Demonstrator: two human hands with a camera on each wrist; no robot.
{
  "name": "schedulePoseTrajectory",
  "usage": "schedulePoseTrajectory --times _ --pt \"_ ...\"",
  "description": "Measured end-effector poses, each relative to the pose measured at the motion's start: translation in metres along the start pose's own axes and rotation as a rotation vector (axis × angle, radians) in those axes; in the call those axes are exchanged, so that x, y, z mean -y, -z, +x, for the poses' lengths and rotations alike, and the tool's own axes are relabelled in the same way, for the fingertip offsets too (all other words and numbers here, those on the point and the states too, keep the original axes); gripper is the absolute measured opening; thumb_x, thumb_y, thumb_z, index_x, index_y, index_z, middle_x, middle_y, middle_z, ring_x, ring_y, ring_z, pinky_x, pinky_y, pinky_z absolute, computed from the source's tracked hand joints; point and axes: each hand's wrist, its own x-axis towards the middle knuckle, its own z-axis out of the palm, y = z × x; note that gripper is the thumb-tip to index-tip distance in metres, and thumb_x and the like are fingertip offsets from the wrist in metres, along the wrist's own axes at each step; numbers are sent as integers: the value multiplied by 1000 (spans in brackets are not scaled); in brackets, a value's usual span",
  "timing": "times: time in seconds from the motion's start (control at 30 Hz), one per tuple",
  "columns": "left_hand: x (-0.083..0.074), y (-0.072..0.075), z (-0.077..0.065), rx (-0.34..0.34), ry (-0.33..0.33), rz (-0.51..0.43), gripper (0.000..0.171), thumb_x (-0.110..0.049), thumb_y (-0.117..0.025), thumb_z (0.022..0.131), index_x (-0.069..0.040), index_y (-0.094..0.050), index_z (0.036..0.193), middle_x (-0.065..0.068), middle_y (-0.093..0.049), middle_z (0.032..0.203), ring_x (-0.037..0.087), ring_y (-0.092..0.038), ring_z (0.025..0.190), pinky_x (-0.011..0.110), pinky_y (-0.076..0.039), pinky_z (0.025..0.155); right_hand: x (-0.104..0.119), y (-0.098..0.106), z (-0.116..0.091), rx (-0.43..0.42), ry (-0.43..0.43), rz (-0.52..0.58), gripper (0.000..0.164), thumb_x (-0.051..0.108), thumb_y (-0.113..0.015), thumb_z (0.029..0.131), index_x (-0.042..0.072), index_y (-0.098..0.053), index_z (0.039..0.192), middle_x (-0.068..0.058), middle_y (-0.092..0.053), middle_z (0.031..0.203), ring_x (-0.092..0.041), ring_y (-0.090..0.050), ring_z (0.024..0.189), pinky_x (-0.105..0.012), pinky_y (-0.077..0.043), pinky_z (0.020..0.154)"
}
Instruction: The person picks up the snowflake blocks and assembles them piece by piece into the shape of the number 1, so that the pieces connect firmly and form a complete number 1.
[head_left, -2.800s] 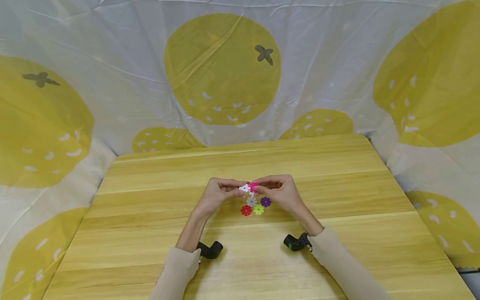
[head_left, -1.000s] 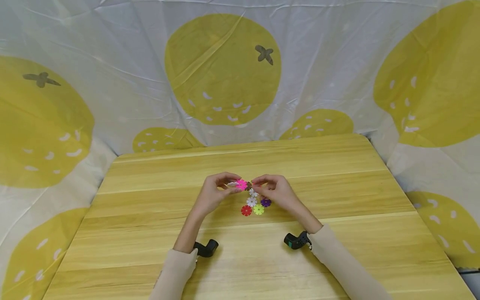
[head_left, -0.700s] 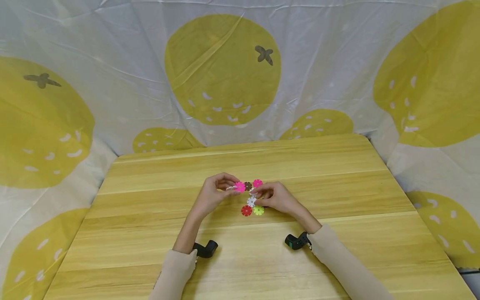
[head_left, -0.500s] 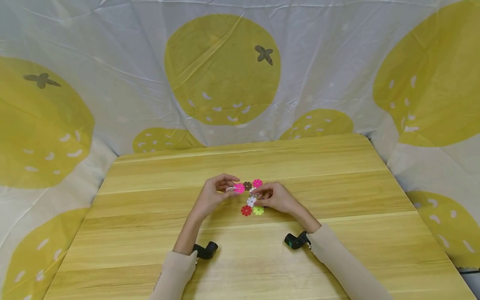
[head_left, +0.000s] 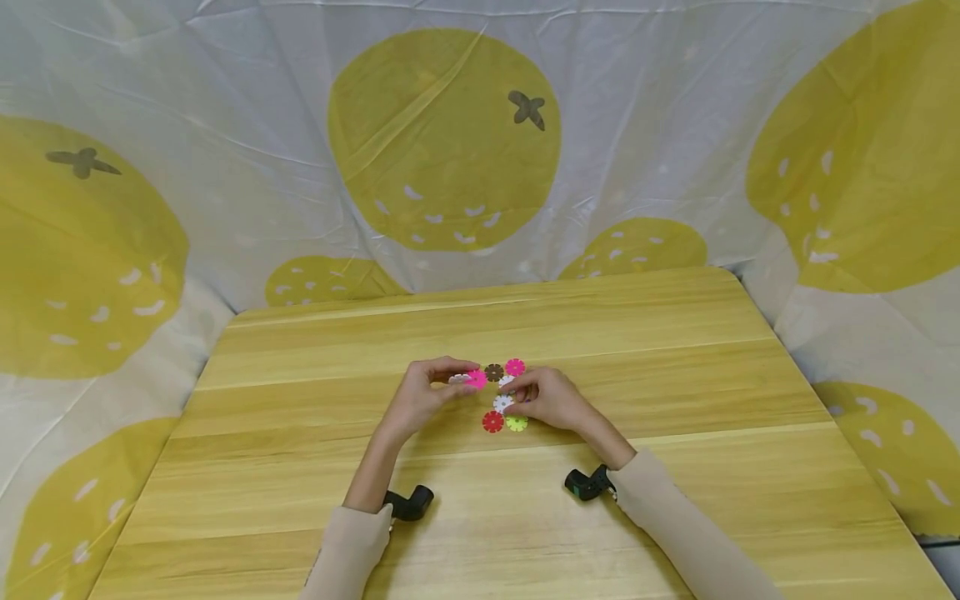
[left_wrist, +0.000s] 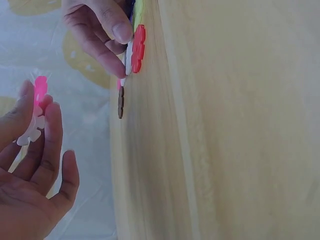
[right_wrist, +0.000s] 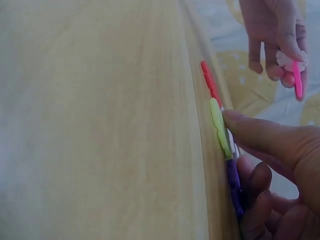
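My left hand [head_left: 420,396] pinches two joined flower-shaped plastic discs, one pink [head_left: 476,379] and one white [left_wrist: 32,131], held edge to edge at an angle and raised off the table. On the table, my right hand [head_left: 557,398] has thumb and index finger about a white notched disc [head_left: 502,402]. Another white disc [head_left: 505,381] lies beyond it, partly under the index finger. Around these sit a brown disc [head_left: 493,372], a second pink disc [head_left: 515,367], a red disc [head_left: 492,422] and a yellow-green disc [head_left: 517,423]. A purple disc [right_wrist: 234,185] is mostly hidden by the right hand.
The wooden table [head_left: 480,533] has a rounded far right corner. Behind and beside it hangs a pale cloth [head_left: 645,150] printed with big yellow fruit. A black camera mount sits on each wrist, the left one [head_left: 410,503] and the right one [head_left: 588,483].
The hands met over the pink and white discs at first. My left hand has drawn these leftward and slightly down. My right hand has come down to the white discs, uncovering the far pink one.
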Motion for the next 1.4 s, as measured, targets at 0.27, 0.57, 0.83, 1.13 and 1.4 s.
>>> schedulePoseTrajectory --times 0.27,0.57,0.83,1.13,1.4 --pt "-1 0 0 2 -21 -35 33 -7 -79 91 -7 -75 124 9 -75 121 26 -66 112 29 -57 89 3 -1 -1 -25 -13 -38 23 17 -89 82 13 -75 100 -2 -66 88 -10 -54 70 -22 -46 65" --pt "0 0 0 9 -21 -66 30 -6 -79 91 -8 -77 121 11 -75 119 29 -69 110 23 -57 84 4 1 -1 -1 4 50 17 6 -76 93 8 -72 109 -6 -67 85 -11 -60 69 -22 -52 62" --pt "-1 0 0 1 -50 -48 27 -9 -80 90 -10 -79 117 6 -77 113 24 -68 109 38 -56 92 7 4 -1 -145 33 257 22 6 -75 94 4 -74 116 -13 -74 97 -14 -70 80 -24 -60 70" --pt "-2 0 1 -1 -84 -58 24 -9 -79 91 -12 -80 115 6 -78 111 23 -68 108 44 -54 93 12 4 -2 -222 116 423 23 7 -76 94 4 -75 117 -19 -76 106 -14 -75 88 -27 -62 78" --pt "-5 1 -1 9 -81 -77 26 -12 -79 91 -8 -79 117 12 -78 115 25 -69 111 25 -57 85 16 2 -3 -222 126 524 20 4 -74 95 -1 -76 114 -25 -77 105 -18 -79 85 -44 -64 79"
